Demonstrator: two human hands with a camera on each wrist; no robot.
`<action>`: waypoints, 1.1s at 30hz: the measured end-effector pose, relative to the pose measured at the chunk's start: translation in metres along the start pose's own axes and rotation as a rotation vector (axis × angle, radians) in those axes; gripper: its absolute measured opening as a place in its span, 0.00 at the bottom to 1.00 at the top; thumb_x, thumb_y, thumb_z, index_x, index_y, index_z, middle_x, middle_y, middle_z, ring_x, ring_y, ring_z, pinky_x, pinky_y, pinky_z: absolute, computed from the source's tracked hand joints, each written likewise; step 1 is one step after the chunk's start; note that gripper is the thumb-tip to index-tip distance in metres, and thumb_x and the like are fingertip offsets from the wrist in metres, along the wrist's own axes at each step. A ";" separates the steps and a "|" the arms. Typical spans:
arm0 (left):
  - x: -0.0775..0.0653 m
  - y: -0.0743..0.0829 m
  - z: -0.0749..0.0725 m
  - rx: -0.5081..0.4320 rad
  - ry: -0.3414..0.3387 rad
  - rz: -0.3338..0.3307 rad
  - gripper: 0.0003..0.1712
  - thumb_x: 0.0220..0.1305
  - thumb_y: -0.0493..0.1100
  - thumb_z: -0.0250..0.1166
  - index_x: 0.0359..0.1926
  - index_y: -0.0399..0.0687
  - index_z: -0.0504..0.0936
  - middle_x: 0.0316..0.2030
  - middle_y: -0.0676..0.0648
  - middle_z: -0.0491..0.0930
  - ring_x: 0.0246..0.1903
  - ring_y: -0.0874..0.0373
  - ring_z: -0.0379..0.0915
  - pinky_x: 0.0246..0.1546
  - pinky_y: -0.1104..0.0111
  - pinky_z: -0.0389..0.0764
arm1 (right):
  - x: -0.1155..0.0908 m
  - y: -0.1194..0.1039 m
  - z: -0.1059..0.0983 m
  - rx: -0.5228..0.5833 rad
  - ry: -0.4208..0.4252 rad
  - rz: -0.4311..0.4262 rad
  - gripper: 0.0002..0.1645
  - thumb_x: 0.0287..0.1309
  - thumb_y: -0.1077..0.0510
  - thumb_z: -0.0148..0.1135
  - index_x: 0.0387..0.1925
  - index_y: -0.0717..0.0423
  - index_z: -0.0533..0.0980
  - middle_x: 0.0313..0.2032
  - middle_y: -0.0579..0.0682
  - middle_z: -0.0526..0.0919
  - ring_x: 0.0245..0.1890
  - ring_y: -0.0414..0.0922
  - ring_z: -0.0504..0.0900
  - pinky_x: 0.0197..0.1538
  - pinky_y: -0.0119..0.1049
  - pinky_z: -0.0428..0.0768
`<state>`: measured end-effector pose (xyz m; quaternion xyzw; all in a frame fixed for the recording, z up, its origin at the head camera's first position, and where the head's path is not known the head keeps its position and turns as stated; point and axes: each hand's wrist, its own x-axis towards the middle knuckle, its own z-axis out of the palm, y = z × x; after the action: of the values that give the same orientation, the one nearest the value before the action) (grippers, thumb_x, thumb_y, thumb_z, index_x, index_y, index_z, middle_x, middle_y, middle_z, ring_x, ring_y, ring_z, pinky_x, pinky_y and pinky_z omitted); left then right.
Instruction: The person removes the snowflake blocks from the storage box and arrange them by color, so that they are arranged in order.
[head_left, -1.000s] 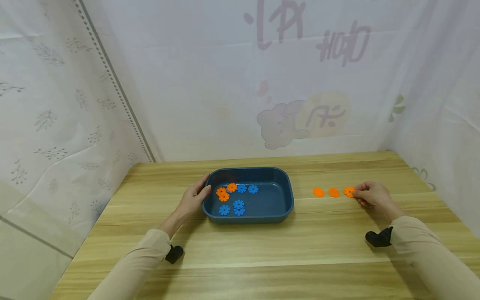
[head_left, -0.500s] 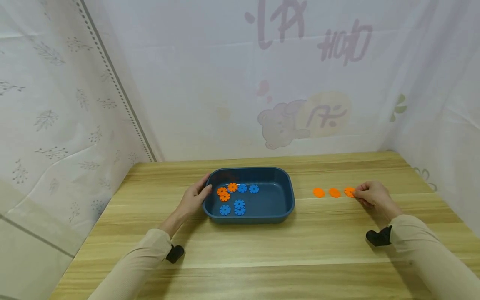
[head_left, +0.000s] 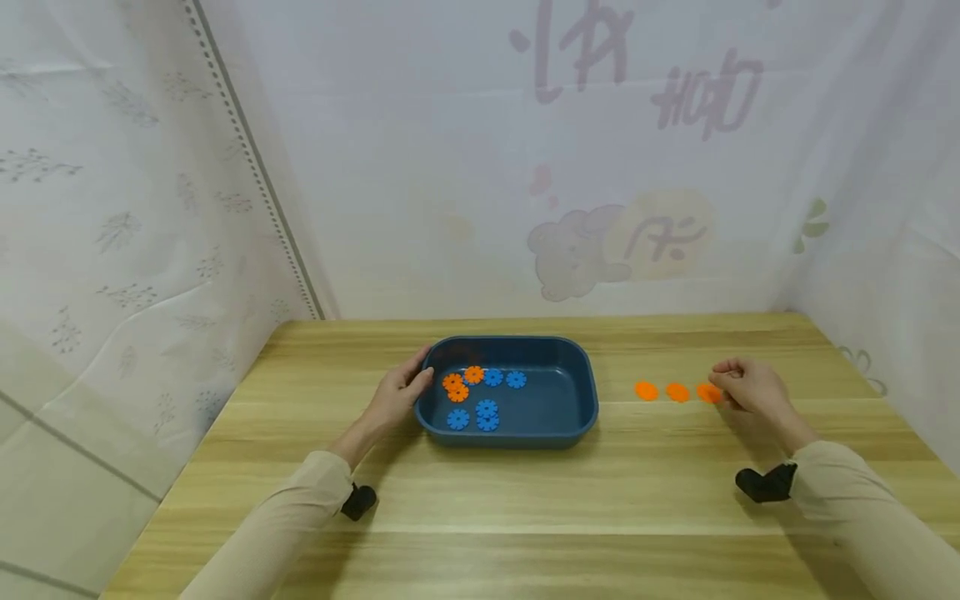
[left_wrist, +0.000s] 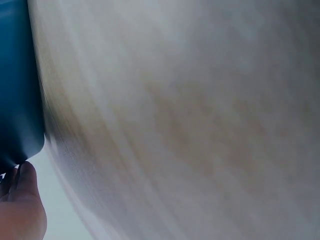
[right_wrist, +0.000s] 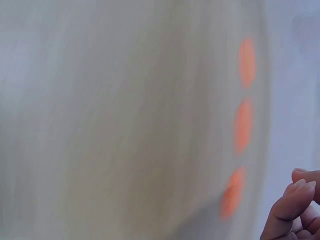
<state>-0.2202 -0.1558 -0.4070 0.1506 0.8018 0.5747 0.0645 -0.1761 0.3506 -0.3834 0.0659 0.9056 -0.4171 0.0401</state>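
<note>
Patterned white cloth [head_left: 420, 192] backdrop; wooden table [head_left: 555, 508]; dark-blue tray [head_left: 551, 408] thereon; left hand [head_left: 395, 393], thumb and fingers gripping tray's left end; right hand [head_left: 753, 393], fingers curled, holding nothing, near three orange discs [head_left: 677, 392] rowed on tabletop right of tray; blue discs [head_left: 516, 380], inside tray with further orange.

the right wrist view blurs the orange discs [right_wrist: 243, 125] and the left crops the blue tray [left_wrist: 20, 85].

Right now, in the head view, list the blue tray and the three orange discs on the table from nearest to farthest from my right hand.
1. Right orange disc, just left of your hand.
2. Middle orange disc, next in row.
3. Left orange disc, row's left end.
4. Blue tray, farthest left.
</note>
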 end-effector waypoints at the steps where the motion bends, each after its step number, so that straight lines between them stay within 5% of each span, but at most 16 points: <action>1: 0.000 0.000 0.000 -0.001 0.000 -0.003 0.31 0.74 0.42 0.47 0.72 0.40 0.50 0.72 0.40 0.49 0.64 0.44 0.62 0.58 0.65 0.70 | 0.000 -0.008 0.003 0.049 -0.013 -0.003 0.24 0.67 0.57 0.50 0.52 0.76 0.66 0.25 0.45 0.76 0.20 0.35 0.73 0.24 0.30 0.79; 10: 0.001 -0.002 0.000 -0.001 0.000 -0.009 0.30 0.74 0.41 0.46 0.72 0.40 0.50 0.72 0.40 0.49 0.66 0.45 0.58 0.59 0.66 0.68 | -0.004 -0.105 0.061 0.453 -0.161 -0.050 0.18 0.67 0.60 0.52 0.52 0.70 0.66 0.26 0.41 0.73 0.21 0.35 0.70 0.25 0.26 0.75; 16: 0.001 -0.003 0.000 -0.009 0.007 -0.017 0.30 0.74 0.42 0.47 0.72 0.43 0.51 0.72 0.41 0.50 0.66 0.46 0.59 0.60 0.65 0.68 | 0.001 -0.153 0.119 0.521 -0.233 -0.052 0.21 0.66 0.61 0.53 0.55 0.71 0.67 0.27 0.44 0.74 0.20 0.36 0.70 0.25 0.26 0.74; 25: 0.001 0.000 0.002 0.026 0.013 -0.005 0.30 0.73 0.42 0.48 0.72 0.43 0.53 0.72 0.41 0.50 0.67 0.47 0.55 0.61 0.61 0.68 | 0.019 -0.187 0.199 0.588 -0.232 0.097 0.18 0.62 0.64 0.57 0.53 0.67 0.72 0.38 0.57 0.78 0.19 0.39 0.71 0.25 0.28 0.76; 33: -0.001 0.003 0.000 0.046 0.030 -0.010 0.29 0.73 0.41 0.48 0.72 0.44 0.54 0.71 0.41 0.53 0.68 0.47 0.54 0.63 0.58 0.66 | 0.029 -0.195 0.231 0.615 -0.203 0.134 0.17 0.61 0.67 0.57 0.52 0.68 0.72 0.41 0.59 0.78 0.16 0.39 0.70 0.21 0.27 0.77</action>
<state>-0.2187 -0.1550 -0.4047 0.1394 0.8164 0.5579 0.0521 -0.2309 0.0515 -0.3908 0.0926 0.7221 -0.6720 0.1357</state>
